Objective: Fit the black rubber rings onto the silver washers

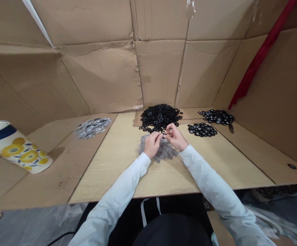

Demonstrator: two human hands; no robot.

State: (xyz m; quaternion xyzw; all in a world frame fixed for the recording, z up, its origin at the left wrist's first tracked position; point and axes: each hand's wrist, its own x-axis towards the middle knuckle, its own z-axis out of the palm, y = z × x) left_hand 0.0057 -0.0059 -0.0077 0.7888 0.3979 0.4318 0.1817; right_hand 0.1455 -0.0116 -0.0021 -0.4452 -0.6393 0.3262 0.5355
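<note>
Fingertip to fingertip, my left hand [152, 145] and my right hand [177, 138] meet over the middle of the board. Both are closed in a pinch around a small black ring [164, 135], mostly covered by the fingers. Below them spreads a pile of translucent greyish discs [164, 152], partly hidden by my hands. Just behind my hands rises a large heap of black rings [160, 115], whose front edge comes close to my fingers.
Black rings with pale centres form two piles at the right, a nearer pile [202, 130] and a farther pile [218, 117]. Silvery discs [93, 127] lie left. A flowered cylinder [20, 148] stands far left. One black ring [292, 166] lies far right. Cardboard walls [161, 71] surround the board.
</note>
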